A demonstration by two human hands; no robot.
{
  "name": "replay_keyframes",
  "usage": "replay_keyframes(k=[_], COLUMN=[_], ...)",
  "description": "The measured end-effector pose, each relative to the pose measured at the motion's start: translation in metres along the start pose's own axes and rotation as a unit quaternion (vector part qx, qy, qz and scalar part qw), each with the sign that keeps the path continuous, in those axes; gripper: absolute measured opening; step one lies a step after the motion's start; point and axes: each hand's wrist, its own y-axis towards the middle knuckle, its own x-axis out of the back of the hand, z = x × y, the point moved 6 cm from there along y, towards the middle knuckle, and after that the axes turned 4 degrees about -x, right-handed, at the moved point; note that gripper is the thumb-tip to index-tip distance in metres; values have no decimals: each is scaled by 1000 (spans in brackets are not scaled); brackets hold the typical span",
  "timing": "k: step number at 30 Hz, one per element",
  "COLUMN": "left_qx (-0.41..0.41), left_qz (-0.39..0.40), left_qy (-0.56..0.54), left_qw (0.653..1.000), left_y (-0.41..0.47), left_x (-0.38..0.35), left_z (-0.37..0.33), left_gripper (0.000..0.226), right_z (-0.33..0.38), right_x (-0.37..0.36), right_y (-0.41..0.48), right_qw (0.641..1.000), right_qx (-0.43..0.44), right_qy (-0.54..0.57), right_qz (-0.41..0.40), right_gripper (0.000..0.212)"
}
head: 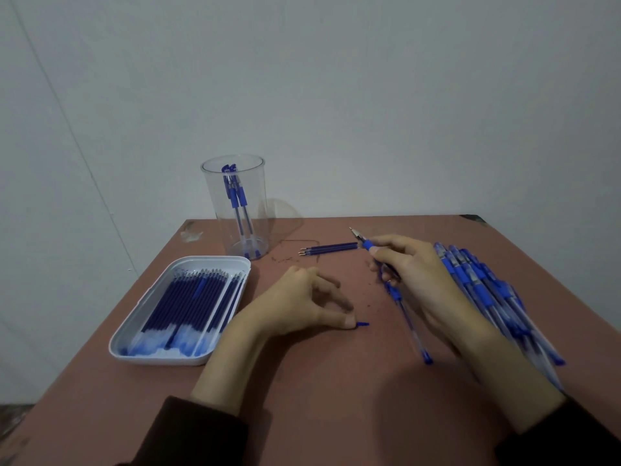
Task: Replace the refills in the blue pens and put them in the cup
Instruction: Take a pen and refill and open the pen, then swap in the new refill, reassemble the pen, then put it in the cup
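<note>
A blue ballpoint pen with a clear barrel and blue rubber grip (pixel 368 244) sits in the right hand (pixel 413 274), whose fingers are curled round the barrel just behind the grip; the metal tip pokes out beyond the fingertips, angled up and away from the person. Under those same fingers a second clear blue pen (pixel 411 326) lies flat on the table, running back below the palm towards the wrist. Behind the knuckles, on the outer side of the hand, rests a heap of similar blue pens (pixel 484 287). Just past the held pen's tip, three loose dark-blue refills (pixel 331 247) lie side by side.

The left hand (pixel 302 304) is low over the reddish-brown tabletop (pixel 319 381) with its fingers curled in. The thumb tip touches one end of a small blue plastic piece (pixel 363 324), which sticks out towards the right hand; the forefinger bends down close above it, but whether the two actually pinch it cannot be told.

Off the back of the left hand sits a white rounded plastic tray (pixel 215 260) holding a row of dark-blue refills (pixel 188 304). Beyond the left fingertips, near the table's far edge, a tall clear plastic cup (pixel 258 196) stands upright with a few blue pens (pixel 237 196) inside, caps up. Dark sleeves (pixel 201 432) cover both forearms
</note>
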Motion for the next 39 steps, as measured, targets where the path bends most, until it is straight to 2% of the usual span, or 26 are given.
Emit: replay_keyframes(k=[3,5,7,10,18,22,26,29,39], left_qx=[-10,4,17,23,-2,-14,-20,-21,-33], left_qz=[-56,-146,-220,-260,-254,-229,-239,-242,-232], left_qy=[-18,-71,-127,-182,-201,-216,-252,-265,-266], left_qw=[998,987,967,948,946,949,938,933,935], left_y=[1,0,-2,-1,-2,-1,-3,-4,-1], left_x=[7,17,23,28,28,24,26,26,27], left_z=[2,6,10,14,5,1,0,-1,-2], left_gripper=[13,10,10,20,17,15,20,19,13], right_z=[5,14,21,23,24,23,24,23,26], right_x=[4,5,3,-3,-9,-16,-13,-12,-13], right_y=[-1,-5,-10,-13,-17,-18,-17,-17,-18], right_qw=[992,960,930,905,885,905,930,940,941], right_qx=[66,150,211,241,245,233,212,204,214], right_qy=[-100,-224,-287,-340,-391,-356,-299,-273,-261], right_qz=[-36,-81,-94,-84,-59,-16,-24,-14,-26], right_gripper=[19,19,20,20,23,26,12,10,8])
